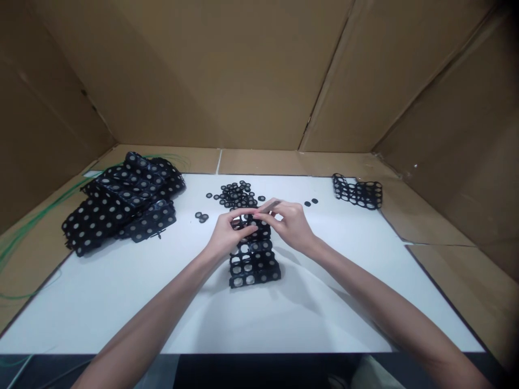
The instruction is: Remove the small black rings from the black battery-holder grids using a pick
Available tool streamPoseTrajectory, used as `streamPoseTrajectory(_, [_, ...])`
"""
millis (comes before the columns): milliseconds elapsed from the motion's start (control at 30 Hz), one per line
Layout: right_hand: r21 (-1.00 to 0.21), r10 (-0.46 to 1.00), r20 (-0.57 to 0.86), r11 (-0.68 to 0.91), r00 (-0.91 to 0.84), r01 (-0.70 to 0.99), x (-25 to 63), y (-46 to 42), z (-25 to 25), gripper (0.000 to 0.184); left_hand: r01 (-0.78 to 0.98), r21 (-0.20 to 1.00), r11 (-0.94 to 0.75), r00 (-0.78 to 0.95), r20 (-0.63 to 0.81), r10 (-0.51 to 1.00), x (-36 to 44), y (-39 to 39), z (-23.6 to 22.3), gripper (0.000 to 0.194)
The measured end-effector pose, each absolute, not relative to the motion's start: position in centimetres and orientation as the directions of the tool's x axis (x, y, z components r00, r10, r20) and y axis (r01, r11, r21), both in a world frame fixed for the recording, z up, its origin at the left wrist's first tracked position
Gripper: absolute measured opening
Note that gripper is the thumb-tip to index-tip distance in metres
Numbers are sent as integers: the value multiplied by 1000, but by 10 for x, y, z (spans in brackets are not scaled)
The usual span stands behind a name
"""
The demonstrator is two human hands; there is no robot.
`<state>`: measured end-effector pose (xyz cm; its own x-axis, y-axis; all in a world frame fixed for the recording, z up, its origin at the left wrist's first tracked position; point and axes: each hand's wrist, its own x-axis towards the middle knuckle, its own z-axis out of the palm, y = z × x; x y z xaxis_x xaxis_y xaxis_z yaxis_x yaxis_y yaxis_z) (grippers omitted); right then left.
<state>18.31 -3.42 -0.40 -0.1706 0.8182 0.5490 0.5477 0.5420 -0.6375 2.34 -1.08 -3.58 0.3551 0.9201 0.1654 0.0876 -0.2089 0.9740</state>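
A black perforated rubber-like sheet [259, 263] with rows of round discs stands at the middle of the table; several of its holes show through on the left side. My left hand [227, 232] grips the sheet's upper left part between thumb and fingers. My right hand [292, 222] is closed at the sheet's upper right edge, its fingertips close to those of the left. A thin, flat greyish tool [275, 205] shows between the right fingers; its exact kind cannot be made out. Just behind the hands lies a heap of loose black rings with grey centres [237, 193].
At the left is a large pile of black dotted sheets [121, 197]. An emptied black lattice sheet [357, 192] lies at the far right, near two dark discs [311, 202]. Cardboard walls [243, 75] surround the white table [162, 302]; green strings [44, 208] hang at left.
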Motion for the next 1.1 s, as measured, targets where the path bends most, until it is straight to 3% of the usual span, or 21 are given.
streamPoseTrajectory(167, [-831, 870, 482, 418, 101, 367, 193, -33, 9, 18, 34, 979, -199, 302, 180, 936, 21, -6, -40, 34])
streamPoseTrajectory(400, [-846, 914, 404, 364, 22, 390, 195, -27, 5, 18, -204, 964, 170, 367, -85, 926, 24, -1, -52, 37])
streamPoseTrajectory(567, [-851, 909, 413, 366, 50, 378, 193, -28, 3, 18, -176, 982, 74, 226, -32, 974, 25, -5, -45, 37])
streamPoseTrajectory(700, [-855, 901, 431, 389, 53, 344, 191, -30, 5, 16, -104, 992, -76, 149, 91, 985, 25, -8, -39, 41])
streamPoseTrajectory(867, [-823, 876, 483, 456, -6, 338, 189, -33, 6, 14, -18, 973, -229, 171, 228, 958, 27, -10, -36, 26])
streamPoseTrajectory(1000, [-777, 847, 532, 495, -16, 390, 189, -33, 7, 13, -26, 977, -213, 255, 213, 943, 29, -12, -35, 20])
streamPoseTrajectory(1100, [-776, 844, 536, 492, 2, 394, 190, -33, 8, 13, -50, 993, -103, 268, 113, 957, 29, -13, -38, 18])
